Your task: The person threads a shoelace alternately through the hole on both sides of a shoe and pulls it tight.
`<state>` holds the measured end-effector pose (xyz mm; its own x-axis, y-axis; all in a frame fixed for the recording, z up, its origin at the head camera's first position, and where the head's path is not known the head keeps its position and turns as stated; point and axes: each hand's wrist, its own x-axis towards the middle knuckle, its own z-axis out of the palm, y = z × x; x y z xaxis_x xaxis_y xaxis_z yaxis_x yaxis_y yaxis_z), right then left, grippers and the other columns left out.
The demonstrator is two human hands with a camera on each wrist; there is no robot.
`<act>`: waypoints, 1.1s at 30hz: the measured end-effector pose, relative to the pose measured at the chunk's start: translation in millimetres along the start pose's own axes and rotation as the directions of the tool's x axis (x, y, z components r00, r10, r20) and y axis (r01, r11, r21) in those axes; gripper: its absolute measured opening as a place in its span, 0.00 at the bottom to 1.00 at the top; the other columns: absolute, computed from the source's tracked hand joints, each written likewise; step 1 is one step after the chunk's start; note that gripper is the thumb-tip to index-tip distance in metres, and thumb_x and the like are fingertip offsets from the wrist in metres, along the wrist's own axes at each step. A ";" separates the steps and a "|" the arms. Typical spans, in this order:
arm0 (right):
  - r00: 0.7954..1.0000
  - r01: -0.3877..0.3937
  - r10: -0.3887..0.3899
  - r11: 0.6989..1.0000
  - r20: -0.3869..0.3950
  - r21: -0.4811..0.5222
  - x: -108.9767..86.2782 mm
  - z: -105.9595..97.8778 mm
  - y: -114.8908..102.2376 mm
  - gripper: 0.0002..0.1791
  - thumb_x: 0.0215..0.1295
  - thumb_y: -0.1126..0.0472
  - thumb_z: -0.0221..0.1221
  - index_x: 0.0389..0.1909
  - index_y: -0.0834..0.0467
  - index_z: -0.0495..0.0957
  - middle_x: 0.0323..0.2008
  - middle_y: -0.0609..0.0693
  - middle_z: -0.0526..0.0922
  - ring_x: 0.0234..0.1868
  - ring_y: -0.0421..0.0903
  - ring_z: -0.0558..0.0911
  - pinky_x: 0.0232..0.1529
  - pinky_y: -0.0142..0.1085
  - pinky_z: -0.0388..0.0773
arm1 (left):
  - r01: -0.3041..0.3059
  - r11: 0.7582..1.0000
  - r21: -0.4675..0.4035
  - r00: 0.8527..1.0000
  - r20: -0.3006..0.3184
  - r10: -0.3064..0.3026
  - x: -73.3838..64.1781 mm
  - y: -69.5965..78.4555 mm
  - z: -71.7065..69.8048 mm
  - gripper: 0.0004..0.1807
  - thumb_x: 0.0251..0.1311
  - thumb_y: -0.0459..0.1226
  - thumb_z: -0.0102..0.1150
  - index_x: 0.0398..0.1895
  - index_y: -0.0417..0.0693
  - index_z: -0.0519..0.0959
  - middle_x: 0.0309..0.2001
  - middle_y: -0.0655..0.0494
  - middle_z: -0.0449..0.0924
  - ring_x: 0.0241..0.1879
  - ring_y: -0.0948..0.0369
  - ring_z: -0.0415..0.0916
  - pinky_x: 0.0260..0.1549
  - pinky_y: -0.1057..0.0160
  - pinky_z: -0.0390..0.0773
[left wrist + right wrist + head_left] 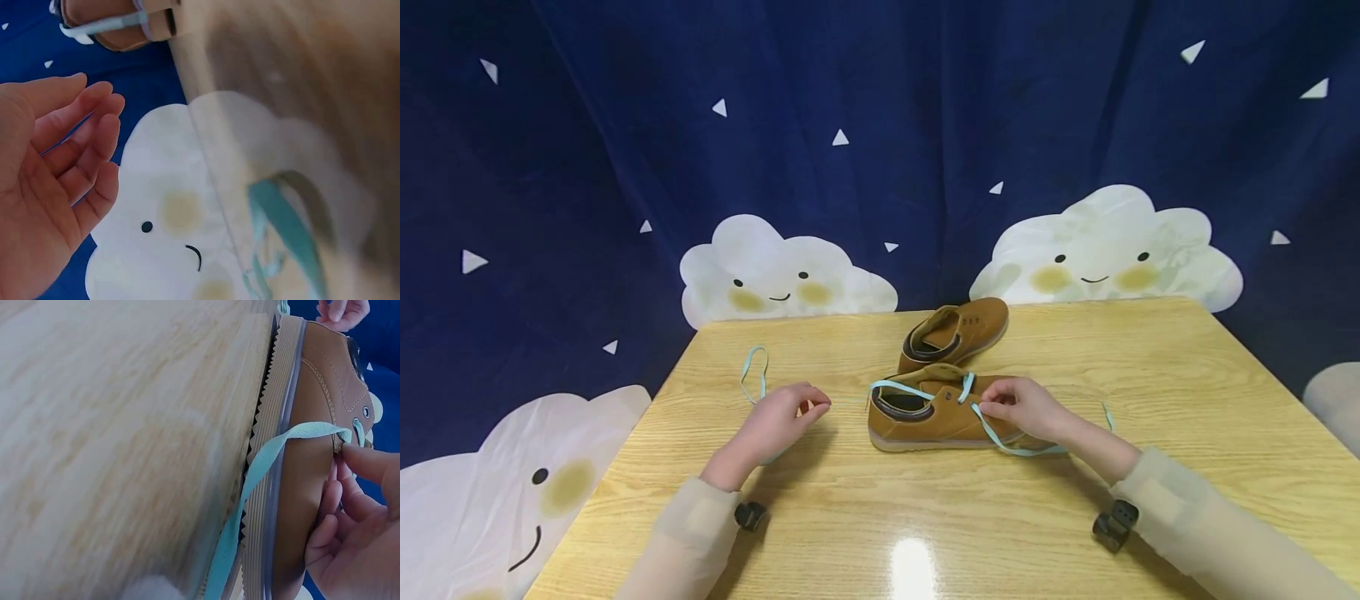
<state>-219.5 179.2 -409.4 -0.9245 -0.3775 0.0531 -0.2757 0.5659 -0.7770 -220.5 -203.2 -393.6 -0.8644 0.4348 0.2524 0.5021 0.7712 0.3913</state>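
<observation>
A brown lace-up shoe lies on the table, toe to the right. A light blue shoelace runs through some of its eyelets; one length trails down the near side. My right hand is at the shoe's lacing, thumb and fingertips pinching the shoelace close to an eyelet in the right wrist view. Part of the toe is hidden behind this hand. My left hand hovers left of the heel, fingers loosely bent, with nothing in it in the left wrist view. A loop of lace lies near it on the table.
A second brown shoe sits just behind the first, with no lace seen in its eyelets. Both stand on a light wooden table. A dark blue curtain with white clouds and triangles hangs behind the table.
</observation>
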 end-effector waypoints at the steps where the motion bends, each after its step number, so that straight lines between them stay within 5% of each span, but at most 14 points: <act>1: 1.000 0.000 0.000 1.000 0.000 0.000 0.3 -0.1 0.3 0.06 0.67 0.63 0.60 0.34 0.62 0.81 0.29 0.47 0.78 0.29 0.43 0.71 0.30 0.34 0.69 | -0.008 1.000 -0.002 1.000 -0.006 0.008 2.6 2.7 -0.7 0.06 0.65 0.39 0.61 0.38 0.48 0.85 0.34 0.66 0.80 0.31 0.66 0.72 0.29 0.63 0.72; 7: 1.000 -0.002 0.002 1.000 0.007 0.009 0.3 -0.7 0.5 0.06 0.68 0.63 0.59 0.34 0.62 0.81 0.29 0.47 0.78 0.29 0.44 0.71 0.29 0.34 0.69 | -0.102 0.995 -0.010 0.991 -0.082 0.101 26.5 27.7 -2.2 0.06 0.67 0.39 0.59 0.39 0.51 0.85 0.36 0.64 0.80 0.31 0.65 0.74 0.28 0.63 0.72; 12: 1.000 -0.002 0.002 1.000 0.006 0.015 0.3 0.0 1.4 0.06 0.67 0.63 0.60 0.33 0.62 0.81 0.29 0.47 0.78 0.28 0.44 0.71 0.29 0.33 0.68 | -0.225 0.973 -0.041 0.965 -0.147 0.217 52.2 56.4 2.4 0.06 0.66 0.37 0.60 0.39 0.48 0.85 0.36 0.62 0.81 0.33 0.64 0.75 0.32 0.63 0.74; 17: 1.000 0.000 0.000 1.000 0.002 0.009 0.4 -0.4 1.3 0.06 0.67 0.63 0.60 0.33 0.62 0.81 0.29 0.47 0.78 0.28 0.43 0.70 0.29 0.33 0.68 | -0.300 0.947 -0.114 0.951 -0.117 0.287 75.8 79.9 16.5 0.06 0.66 0.36 0.60 0.39 0.44 0.84 0.34 0.61 0.80 0.32 0.64 0.75 0.33 0.64 0.74; 22: 1.000 0.007 -0.007 1.000 -0.004 0.013 1.5 0.0 0.7 0.06 0.67 0.63 0.60 0.33 0.61 0.81 0.29 0.46 0.79 0.28 0.42 0.71 0.29 0.33 0.69 | -0.261 0.948 -0.182 0.965 -0.065 0.253 90.8 92.2 39.0 0.06 0.66 0.36 0.60 0.40 0.45 0.84 0.36 0.59 0.79 0.33 0.64 0.75 0.35 0.66 0.74; 33: 1.000 0.029 -0.029 0.999 -0.012 0.015 0.6 -0.3 1.5 0.06 0.67 0.63 0.61 0.33 0.62 0.82 0.29 0.46 0.79 0.28 0.42 0.71 0.28 0.33 0.69 | -0.161 0.969 -0.188 0.985 -0.098 0.145 102.4 93.1 67.6 0.04 0.65 0.36 0.61 0.39 0.47 0.84 0.37 0.58 0.79 0.36 0.63 0.75 0.37 0.69 0.74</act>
<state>-220.5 180.0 -410.4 -0.9190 -0.3854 0.0830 -0.2987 0.5434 -0.7846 -263.9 -55.4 -391.2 -0.7758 0.4944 0.3920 0.6307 0.5897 0.5044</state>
